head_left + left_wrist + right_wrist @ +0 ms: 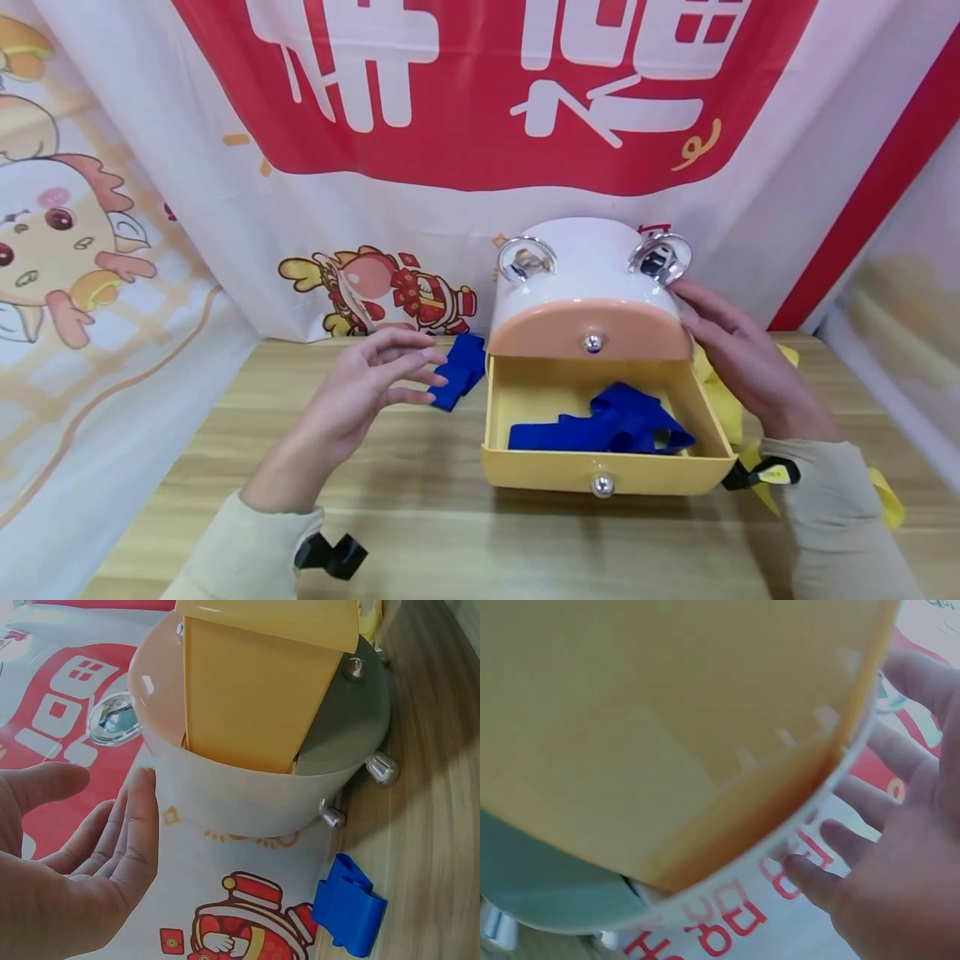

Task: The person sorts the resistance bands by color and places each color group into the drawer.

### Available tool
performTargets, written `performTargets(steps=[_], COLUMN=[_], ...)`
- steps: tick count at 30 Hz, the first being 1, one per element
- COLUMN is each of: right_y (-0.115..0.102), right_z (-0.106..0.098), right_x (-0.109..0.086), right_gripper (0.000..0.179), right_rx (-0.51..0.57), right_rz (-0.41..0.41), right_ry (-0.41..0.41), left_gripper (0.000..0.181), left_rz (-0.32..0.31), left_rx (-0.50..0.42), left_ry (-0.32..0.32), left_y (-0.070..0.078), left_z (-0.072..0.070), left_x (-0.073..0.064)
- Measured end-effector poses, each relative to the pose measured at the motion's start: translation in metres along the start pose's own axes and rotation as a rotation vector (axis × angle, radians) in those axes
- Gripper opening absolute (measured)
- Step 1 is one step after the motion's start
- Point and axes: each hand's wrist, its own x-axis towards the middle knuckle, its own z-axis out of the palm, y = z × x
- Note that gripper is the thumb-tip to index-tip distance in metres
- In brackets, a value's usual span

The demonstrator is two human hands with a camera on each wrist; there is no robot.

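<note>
A small rounded drawer box with a white shell (577,267) and silver-ringed eyes stands on the table. Its yellow drawer (540,472) is pulled out, and a crumpled blue ribbon-like strip (630,417) lies inside. My right hand (753,375) touches the shell's right side with relaxed, spread fingers; the right wrist view shows its fingers (870,799) along the white wall. To the left of the box, my left hand (367,387) hovers with its fingers loosely bent and nothing in it. Just beyond those fingertips, a folded blue strip (468,362) lies on the table.
Yellow strips (723,404) lie on the table at the box's right, partly hidden by the right hand and forearm. A printed cloth (375,200) hangs close behind the box. Silver feet (382,769) show under the box in the left wrist view.
</note>
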Motion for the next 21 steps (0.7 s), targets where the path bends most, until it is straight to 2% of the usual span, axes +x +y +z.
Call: performTargets(steps=[4, 7, 12, 17, 21], right_y=[0.0, -0.002, -0.004, -0.005, -0.007], right_z=[-0.005, -0.007, -0.009, -0.015, -0.019], right_x=[0.002, 0.001, 0.0, -0.002, -0.005], right_gripper=[0.055, 0.056, 0.058, 0.057, 0.057], right_rx=[-0.202, -0.276, -0.282, -0.293, -0.253], right_rz=[0.005, 0.037, 0.041, 0.054, 0.068], right_ry=[0.024, 0.051, 0.037, -0.001, -0.027], left_gripper=[0.04, 0.039, 0.038, 0.04, 0.042], left_rz=[-0.021, -0.026, -0.024, -0.064, -0.079], left_rx=[0.01, 0.029, 0.045, 0.071, 0.096], left_ry=[0.011, 0.017, 0.024, 0.026, 0.019], left_y=[-0.002, -0.003, -0.005, -0.009, -0.012], left_z=[-0.003, -0.005, -0.009, -0.012, -0.013], left_x=[-0.001, -0.001, 0.002, 0.002, 0.004])
